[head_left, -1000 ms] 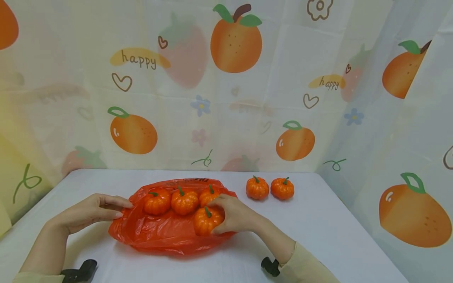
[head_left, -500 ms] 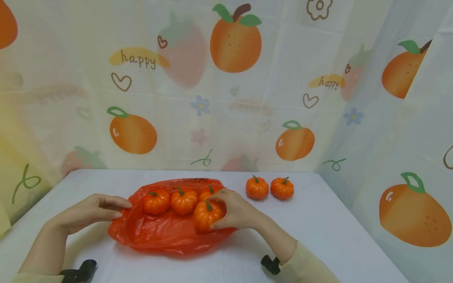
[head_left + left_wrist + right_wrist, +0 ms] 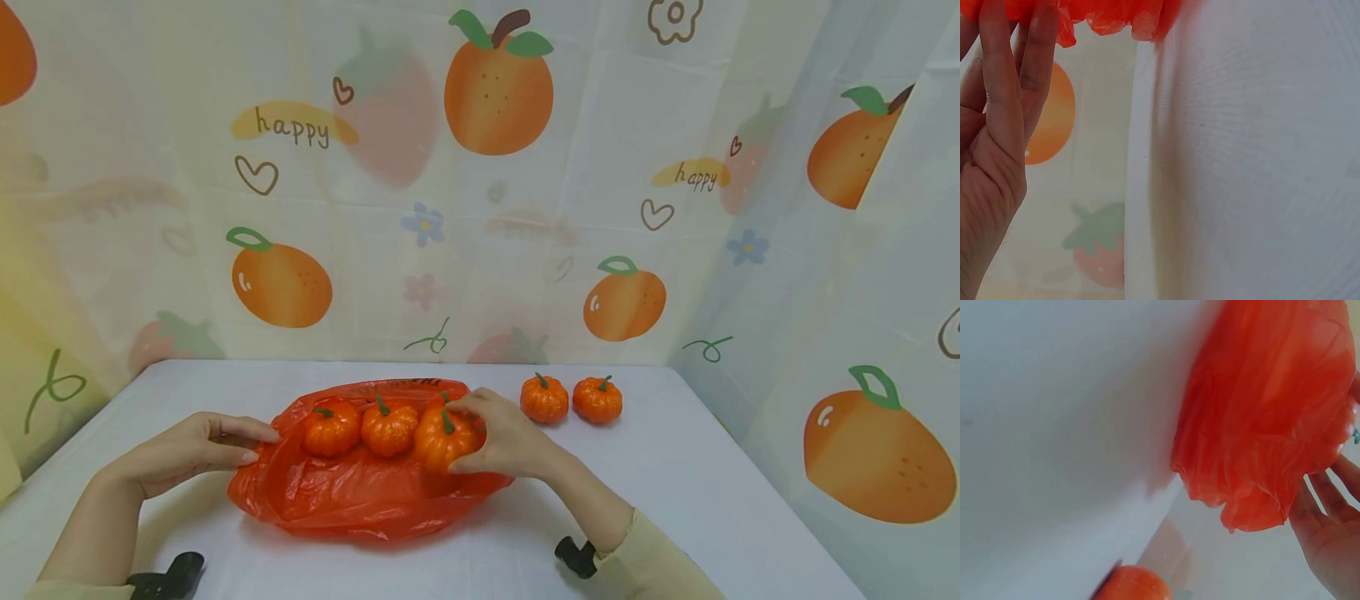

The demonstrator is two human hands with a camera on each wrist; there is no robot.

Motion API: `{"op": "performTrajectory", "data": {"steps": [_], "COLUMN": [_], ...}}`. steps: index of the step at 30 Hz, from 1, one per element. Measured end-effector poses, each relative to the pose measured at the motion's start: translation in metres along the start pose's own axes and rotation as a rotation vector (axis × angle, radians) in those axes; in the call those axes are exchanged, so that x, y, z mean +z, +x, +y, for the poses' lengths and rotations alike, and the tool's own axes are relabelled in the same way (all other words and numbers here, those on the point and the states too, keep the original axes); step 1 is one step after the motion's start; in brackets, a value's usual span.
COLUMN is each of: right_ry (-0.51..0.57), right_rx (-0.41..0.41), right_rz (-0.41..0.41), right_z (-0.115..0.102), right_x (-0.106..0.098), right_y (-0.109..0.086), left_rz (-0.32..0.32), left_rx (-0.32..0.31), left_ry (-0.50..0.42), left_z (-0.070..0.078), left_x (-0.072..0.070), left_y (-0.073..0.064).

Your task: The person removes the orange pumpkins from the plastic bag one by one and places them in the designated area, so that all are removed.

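Red plastic bag (image 3: 352,492) lies on the white-covered table (image 3: 675,517), crumpled, its mouth spread upward. Left hand (image 3: 191,450) at the bag's left end: thumb and fingers only slightly apart, pinching the rim; the left wrist view shows the fingers fairly straight, tips at the plastic. Right hand (image 3: 506,433) at the bag's right end: thumb and fingers spread about as wide as a small orange pumpkin (image 3: 433,442), which they grip from the side, green stem up, over the bag's right part. Left pumpkin (image 3: 332,429) and middle pumpkin (image 3: 389,429) sit side by side within the bag, toward its back edge. Another orange shape with a stem shows behind the gripped one, mostly hidden. Two loose pumpkins (image 3: 544,399) stand close together on the table, beyond the bag's right end. Behind the bag, a fruit-print curtain (image 3: 487,200).
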State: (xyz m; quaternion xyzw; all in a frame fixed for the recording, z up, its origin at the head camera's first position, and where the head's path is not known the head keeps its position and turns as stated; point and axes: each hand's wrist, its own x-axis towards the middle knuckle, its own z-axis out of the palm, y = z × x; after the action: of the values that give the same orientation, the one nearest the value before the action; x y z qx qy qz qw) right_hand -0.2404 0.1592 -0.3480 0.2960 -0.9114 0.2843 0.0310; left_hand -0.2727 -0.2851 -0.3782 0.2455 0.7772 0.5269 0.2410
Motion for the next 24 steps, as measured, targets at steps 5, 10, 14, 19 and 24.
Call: {"op": "performTrajectory", "data": {"steps": [5, 10, 14, 19, 24], "right_ry": [0.007, 0.025, 0.027, 0.036, 0.060], "right_rx": [-0.001, 0.007, 0.011, 0.026, 0.041], "right_rz": [0.020, 0.036, 0.050, 0.066, 0.080], "right_z": [0.000, 0.000, 0.001, 0.002, 0.006], "right_x": [-0.004, -0.007, -0.009, -0.014, -0.021], "right_y": [0.000, 0.000, 0.000, 0.000, 0.000], "left_rz": [-0.001, -0.003, -0.007, -0.007, -0.002], "left_rx": [0.001, 0.002, 0.003, 0.000, -0.004], "left_ry": [0.000, 0.001, 0.003, 0.000, 0.001], "left_z": [0.000, 0.001, 0.001, 0.002, 0.003], "left_x": [0.000, 0.000, 0.000, 0.001, 0.001], "left_y": [0.000, -0.001, -0.001, -0.001, -0.001]}}
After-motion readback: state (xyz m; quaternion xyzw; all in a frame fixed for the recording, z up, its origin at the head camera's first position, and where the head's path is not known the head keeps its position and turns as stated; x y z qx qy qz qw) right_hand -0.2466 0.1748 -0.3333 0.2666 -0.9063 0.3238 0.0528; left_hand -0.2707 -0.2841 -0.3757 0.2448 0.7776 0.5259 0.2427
